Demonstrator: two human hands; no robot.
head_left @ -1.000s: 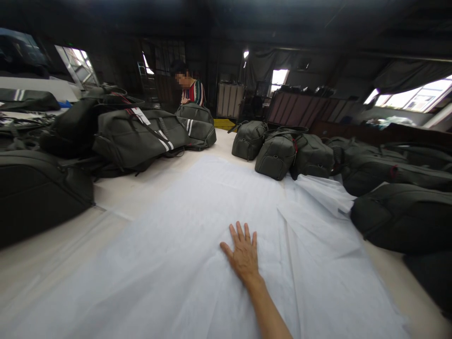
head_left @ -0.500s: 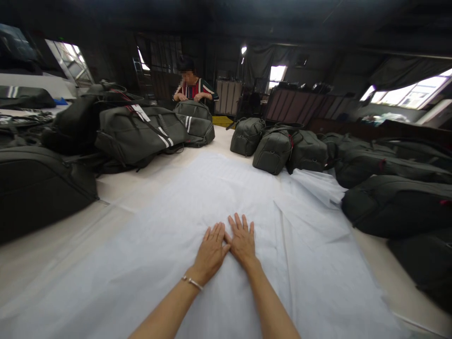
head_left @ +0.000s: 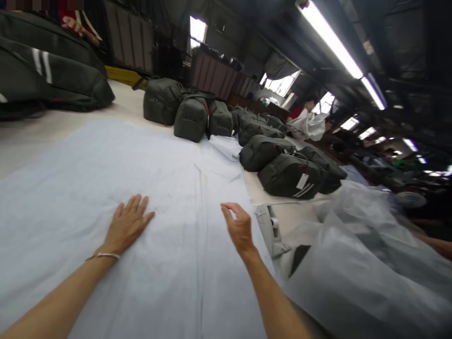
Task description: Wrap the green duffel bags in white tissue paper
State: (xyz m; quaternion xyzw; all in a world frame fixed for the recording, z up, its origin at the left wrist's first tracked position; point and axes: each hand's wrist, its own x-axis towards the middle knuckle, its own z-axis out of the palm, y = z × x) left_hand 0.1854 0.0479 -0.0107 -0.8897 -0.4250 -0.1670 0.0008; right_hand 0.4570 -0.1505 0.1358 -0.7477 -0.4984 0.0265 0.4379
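Note:
A large thin white sheet [head_left: 169,197] is spread across the table, with a long fold line running down its right part. My left hand [head_left: 129,223], a bracelet at the wrist, lies flat on it with the fingers spread. Over the sheet's right side is my right hand [head_left: 240,226], its fingers curled and the thumb tip close to the index finger. I see nothing between those fingers. Whether this hand touches the sheet, I cannot tell. A bunched end of white sheeting [head_left: 226,146] lies beyond it, beside the bags.
Dark green bags [head_left: 192,117] stand in a row along the far right. One carries a white tag [head_left: 302,181]. A pale device [head_left: 270,228] sits by the sheet's right edge. Translucent plastic [head_left: 353,268] fills the lower right, near another person's arm [head_left: 436,245]. More bags [head_left: 70,80] lie far left.
The view has swung right. My hands, earlier side by side and flat on the sheet, are now apart. The right hand's fingers have curled; the left stays flat.

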